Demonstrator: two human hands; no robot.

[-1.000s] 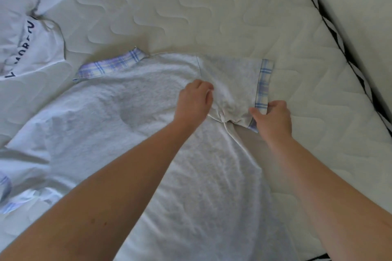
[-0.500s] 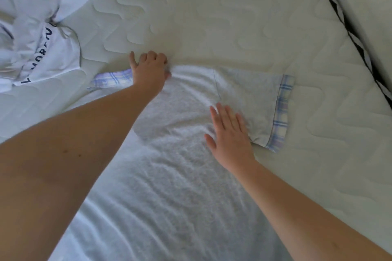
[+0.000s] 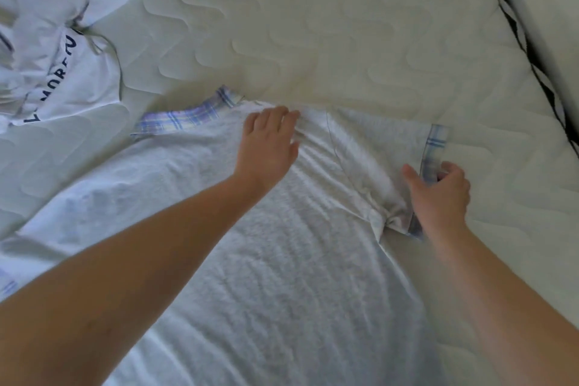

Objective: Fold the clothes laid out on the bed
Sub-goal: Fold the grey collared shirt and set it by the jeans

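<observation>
While the quilted cream mattress (image 3: 360, 34) filled most of the view, a black-and-white striped edge (image 3: 517, 31) ran down its right side. On it lay a grey T-shirt (image 3: 282, 260) with checked trim, and a crumpled white shirt (image 3: 56, 50) lay far left. Half a second before, the right hand (image 3: 438, 197) lay flat on the cloth; now it pinched the checked sleeve cuff (image 3: 434, 147). The left hand (image 3: 269, 147) had moved from the collar (image 3: 185, 117) to the shoulder, fingers straight, pressing.
</observation>
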